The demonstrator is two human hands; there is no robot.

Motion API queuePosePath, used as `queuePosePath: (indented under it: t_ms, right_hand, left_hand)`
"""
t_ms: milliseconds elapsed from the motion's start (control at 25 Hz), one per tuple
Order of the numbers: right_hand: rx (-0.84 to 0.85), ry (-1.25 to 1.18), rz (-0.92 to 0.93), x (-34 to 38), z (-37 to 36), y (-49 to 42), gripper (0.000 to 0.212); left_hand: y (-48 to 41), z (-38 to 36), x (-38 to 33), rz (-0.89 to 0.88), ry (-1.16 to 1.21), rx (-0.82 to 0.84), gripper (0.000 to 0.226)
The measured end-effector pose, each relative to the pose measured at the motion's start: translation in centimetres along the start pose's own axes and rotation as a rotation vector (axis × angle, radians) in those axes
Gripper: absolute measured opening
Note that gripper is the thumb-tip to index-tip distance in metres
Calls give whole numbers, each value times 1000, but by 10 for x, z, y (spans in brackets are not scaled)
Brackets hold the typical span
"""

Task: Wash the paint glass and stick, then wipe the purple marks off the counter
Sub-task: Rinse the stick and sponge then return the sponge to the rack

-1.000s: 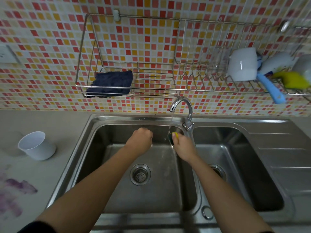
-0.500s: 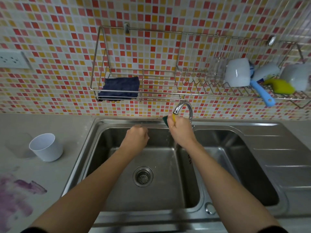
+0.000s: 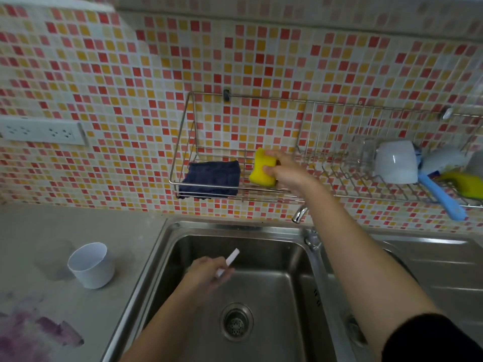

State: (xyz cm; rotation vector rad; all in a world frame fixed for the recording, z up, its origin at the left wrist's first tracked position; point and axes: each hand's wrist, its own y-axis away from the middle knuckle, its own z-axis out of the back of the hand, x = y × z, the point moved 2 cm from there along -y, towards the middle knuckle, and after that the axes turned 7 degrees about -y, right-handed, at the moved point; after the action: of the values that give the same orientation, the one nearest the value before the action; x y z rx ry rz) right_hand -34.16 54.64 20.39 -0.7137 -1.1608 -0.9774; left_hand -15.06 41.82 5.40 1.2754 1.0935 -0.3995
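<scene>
Fingers (image 3: 270, 169) of the right hand (image 3: 286, 173) are pinched around a yellow sponge (image 3: 262, 167), thumb on the near side, holding it at the left bay of the wire rack (image 3: 183, 142) on the tiled wall, just beside a folded dark blue cloth (image 3: 213, 178) lying in that bay. Whether the sponge already touches the rack floor I cannot tell. The left hand (image 3: 209, 274) is low over the left sink basin (image 3: 261, 257), its fingers curled together around the white stick (image 3: 231, 258), which pokes up and to the right from the grip.

By my reading the washing stage is closing: the sponge looks on its way to being parked, and the stick appears clean. The white cup (image 3: 91, 265), presumably the paint glass, stands upright on the counter (image 3: 52, 226) left of the sink, with a damp-looking patch around it. The purple marks (image 3: 31, 333) are still smeared at the near left of the counter, well apart from the cup, so wiping is not yet done.

Next, the right hand needs to release the sponge and likely take the cloth beside it; the stick needs somewhere to rest so a hand is free for wiping.

No brand, label or readable writing shows anywhere; the wall socket (image 3: 41, 130) is plain
</scene>
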Motion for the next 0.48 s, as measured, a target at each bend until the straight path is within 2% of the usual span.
queuePosePath:
  t_ms: [40,200,320,400,480]
  right_hand:
    - [26,73,-32,-1,-3,-10,50]
    - [158,251,-149,-14,-13,-37,59]
    - [119,531,-139,-18,-13,-46,61]
    - [78,742,-169,-15,-14,-44,61]
    - [76,904,-141,-8,-17,-36,59]
  left_hand:
    - [-2,3,-1,0,62,22,27]
    - [-3,11,-5,-86,-52,29,12]
    - [-3,10,-3,-69,-31,25,19]
    - [-4,7,0,7,8,-51,28]
    - [-4,4,4,23,-53,-126,29]
